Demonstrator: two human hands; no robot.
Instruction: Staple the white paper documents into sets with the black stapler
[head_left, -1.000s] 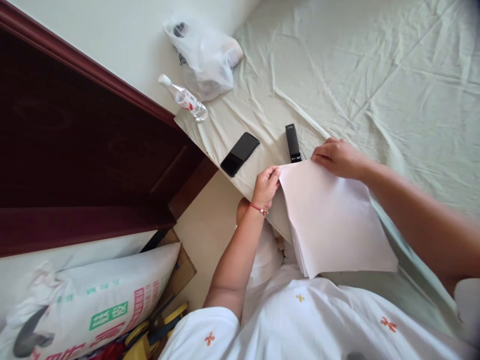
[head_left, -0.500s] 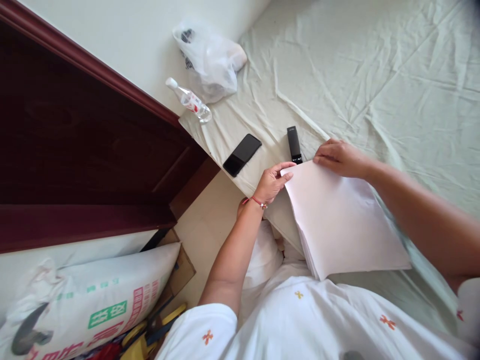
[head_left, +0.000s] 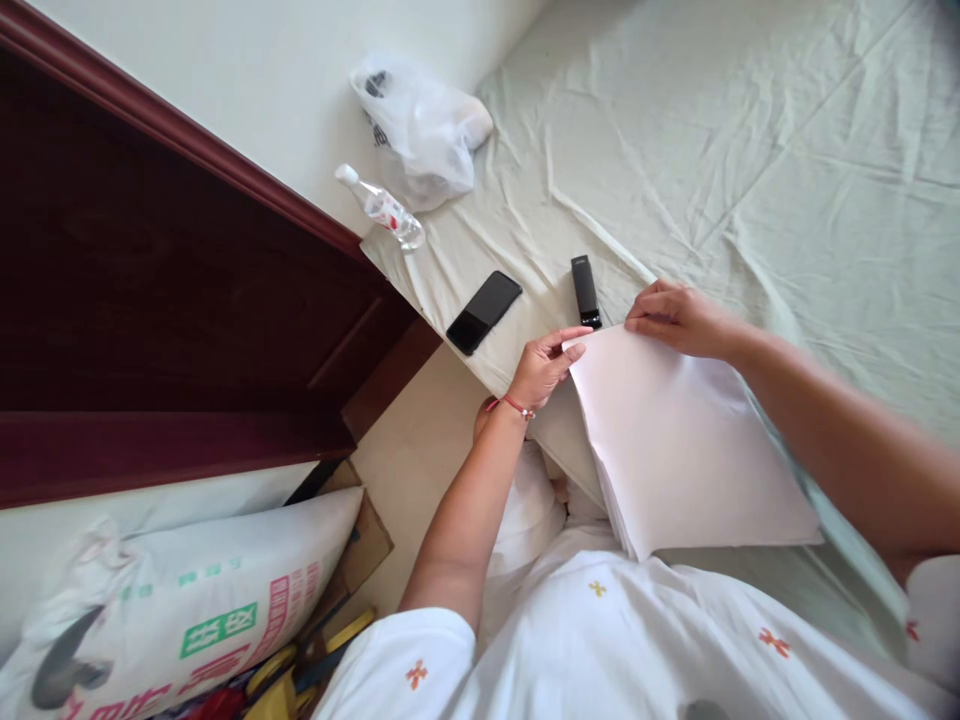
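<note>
A stack of white paper sheets (head_left: 682,450) lies on the near edge of a bed covered with a pale green sheet (head_left: 750,150). My left hand (head_left: 541,368) pinches the stack's far left corner between thumb and fingers. My right hand (head_left: 675,318) rests with curled fingers on the stack's far edge, pressing it down. A black stapler (head_left: 585,290) lies on the sheet just beyond the paper, between my two hands.
A black phone (head_left: 484,311) lies left of the stapler. A plastic water bottle (head_left: 382,208) and a white plastic bag (head_left: 424,125) sit at the bed's far corner. A dark wooden headboard (head_left: 150,300) stands on the left, with a printed sack (head_left: 180,600) below it.
My left hand opened from a closed grip into a finger pinch on the paper's corner. The paper stack shifted slightly to the right. My right hand has stayed put.
</note>
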